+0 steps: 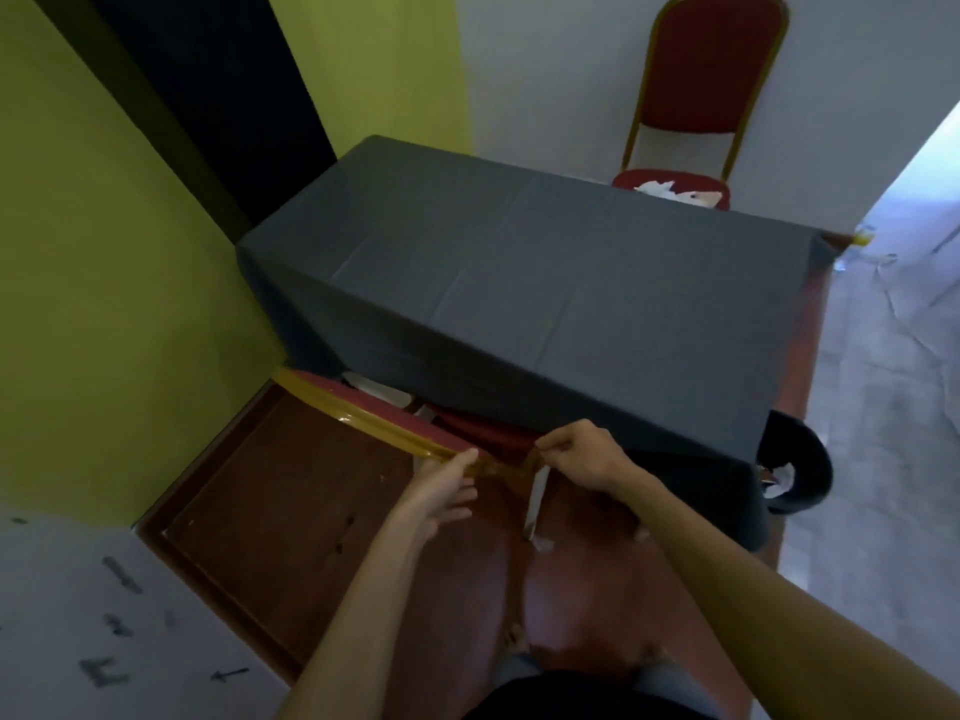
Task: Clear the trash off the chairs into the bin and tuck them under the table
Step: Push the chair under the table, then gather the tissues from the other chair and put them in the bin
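gripping the gold frame of the near chair (363,415): my left hand (441,485) has its fingers curled over the top rail of the backrest, and my right hand (582,459) pinches the same rail at its right end, thumb and fingers pressed together on it. near chair: red padding, gold frame, backrest tilted toward me, seat pushed partly under the dark grey tablecloth (519,283); pale items lie on the seat, too dim for me to name. table: fully draped, standing on a red-brown rug (291,491). bin (800,465): black, on the floor just beside the table's right near corner, white crumpled trash showing inside. far chair (706,85): same red and gold, upright at the table's far side, white paper trash (675,192) on its seat. left wall: yellow-green.
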Tool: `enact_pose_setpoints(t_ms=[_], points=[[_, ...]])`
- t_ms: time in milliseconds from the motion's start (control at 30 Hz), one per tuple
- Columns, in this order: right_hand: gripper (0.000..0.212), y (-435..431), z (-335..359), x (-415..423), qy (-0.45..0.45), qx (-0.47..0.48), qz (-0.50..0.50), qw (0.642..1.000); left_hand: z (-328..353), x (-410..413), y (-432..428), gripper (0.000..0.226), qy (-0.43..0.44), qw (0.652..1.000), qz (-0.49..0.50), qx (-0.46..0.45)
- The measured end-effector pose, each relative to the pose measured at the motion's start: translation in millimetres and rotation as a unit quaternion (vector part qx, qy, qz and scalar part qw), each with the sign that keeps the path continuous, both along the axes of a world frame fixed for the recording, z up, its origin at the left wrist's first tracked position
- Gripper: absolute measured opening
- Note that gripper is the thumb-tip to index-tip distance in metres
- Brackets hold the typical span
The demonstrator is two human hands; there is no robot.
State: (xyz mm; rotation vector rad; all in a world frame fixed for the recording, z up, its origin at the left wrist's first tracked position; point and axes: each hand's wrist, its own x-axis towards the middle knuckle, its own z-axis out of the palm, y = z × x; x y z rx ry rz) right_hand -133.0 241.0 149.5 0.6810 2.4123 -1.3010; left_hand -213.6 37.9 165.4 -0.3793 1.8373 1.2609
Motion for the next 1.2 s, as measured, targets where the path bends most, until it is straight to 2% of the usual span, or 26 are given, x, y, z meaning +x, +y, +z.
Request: enact_pose_setpoints(t_ms=[100,200,333,467,600,767,900,1200], points=[[0.032,41.6,0.7,28.6,0.002,0.017,-0.039,0.999,1.1,18.0,26.4,0.032,-0.001,0.996,-0.069,-0.052],[0.037,84.2,1.9,60.5,0.007,0.030,-0.059,0.998,-0.5,38.3,65.5,0.035,0.020,0.978,-0.175,-0.109],[0.042,147.9,7.5,108.0,0.009,0.040,-0.067,0.997,4.4,82.2,161.1,0.013,0.130,0.969,-0.199,-0.070],[0.045,223.3,15.1,157.0,0.018,0.045,-0.098,0.994,10.7,122.4,269.0,0.027,0.200,0.948,-0.244,-0.046],[0.044,288.4,24.5,208.4,0.014,0.052,-0.135,0.989,16.4,162.5,348.9,0.006,0.218,0.943,-0.252,-0.001],[0.044,356.5,33.2,245.0,0.015,0.052,-0.163,0.985,23.0,194.8,418.2,0.010,0.238,0.927,-0.288,0.027],[0.045,401.5,38.1,252.8,0.013,0.059,-0.153,0.986,25.2,195.4,461.0,0.030,0.246,0.929,-0.277,0.015],[0.050,491.3,42.2,218.2,0.043,0.082,-0.079,0.993,11.1,167.4,554.4,0.028,0.250,0.936,-0.246,0.001]])
